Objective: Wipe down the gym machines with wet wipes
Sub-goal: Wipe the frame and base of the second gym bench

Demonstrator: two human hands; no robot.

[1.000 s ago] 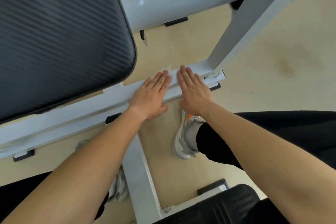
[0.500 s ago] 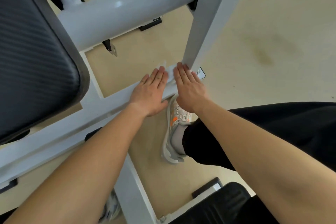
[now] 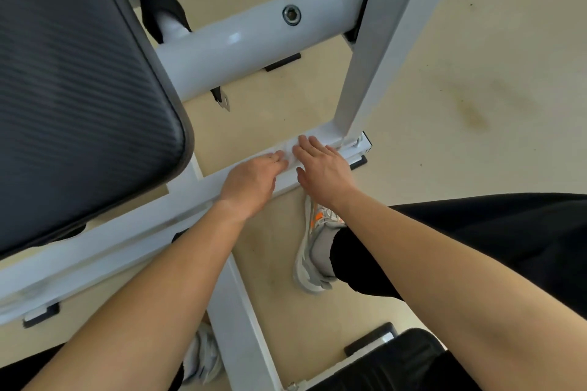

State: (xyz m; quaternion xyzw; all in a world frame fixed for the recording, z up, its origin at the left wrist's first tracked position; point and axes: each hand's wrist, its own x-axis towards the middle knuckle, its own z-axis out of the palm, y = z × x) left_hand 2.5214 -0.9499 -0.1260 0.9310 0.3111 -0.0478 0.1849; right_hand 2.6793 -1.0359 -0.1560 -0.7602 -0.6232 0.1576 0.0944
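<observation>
While both hands rest on the white base rail (image 3: 143,232) of the machine, the wet wipe (image 3: 288,152) lies bunched on top of that rail between their fingertips. The right hand (image 3: 322,167) lies flat, fingers straight and together, pressing on the wipe's right part; the left hand (image 3: 251,182) has its fingers bent down with the tips at the wipe's left edge, and whether they pinch it or only press I cannot tell. The rail's long axis runs from near left to far right, ending just beyond the right hand at the upright post (image 3: 374,67). Little rail remains that way, so I judge the next stroke should drag the wipe toward the near left along the rail, with the left hand leading
</observation>
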